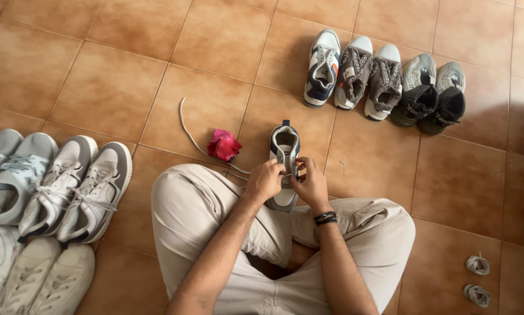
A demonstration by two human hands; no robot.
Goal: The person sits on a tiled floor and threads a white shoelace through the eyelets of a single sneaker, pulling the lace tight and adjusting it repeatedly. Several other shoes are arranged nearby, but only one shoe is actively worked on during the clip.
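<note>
Both hands, white sneaker, flat lace

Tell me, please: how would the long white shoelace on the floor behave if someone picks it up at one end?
The white shoelace lies in a loose curve across the tiled floor, so it is probably floppy and would hang limp. It looks thin, so likely very light. Its near end runs toward the left hand and the sneaker, so pulling may drag there.

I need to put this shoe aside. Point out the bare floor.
Bare tiles lie beyond the pink cloth and left of the far shoe row; more between that row and the right knee. The grey and white shoes crowd the left.
</note>
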